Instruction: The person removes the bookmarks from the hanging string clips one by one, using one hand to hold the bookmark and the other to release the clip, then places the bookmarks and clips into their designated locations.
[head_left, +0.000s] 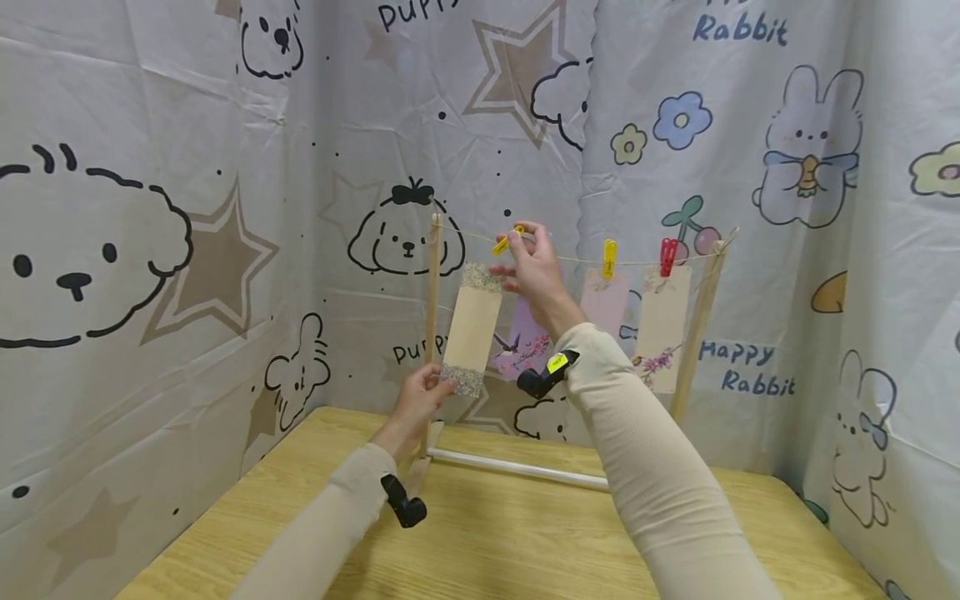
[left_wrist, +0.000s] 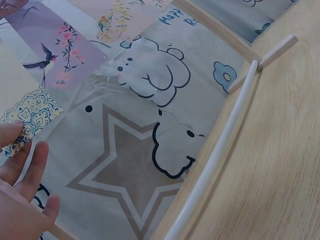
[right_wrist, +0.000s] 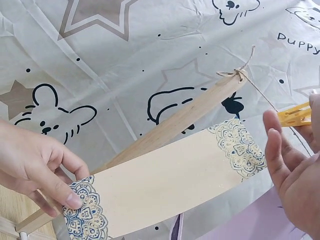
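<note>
A cream paper card with blue-and-yellow lace patterns at both ends hangs upright, slightly tilted, near the left post. My left hand pinches its lower patterned end between thumb and fingers. Just above the card's top edge, my right hand pinches a yellow clothespin close to the string. In the right wrist view, the string passes beside the clothespin, and the card's upper end is near the right fingers. Whether the clothespin bites the string, I cannot tell.
A purple card hangs behind my right hand, its top hidden. Further right, a yellow clothespin holds a pink card and a red clothespin holds a cream card. Wooden posts and a white rod form the stand.
</note>
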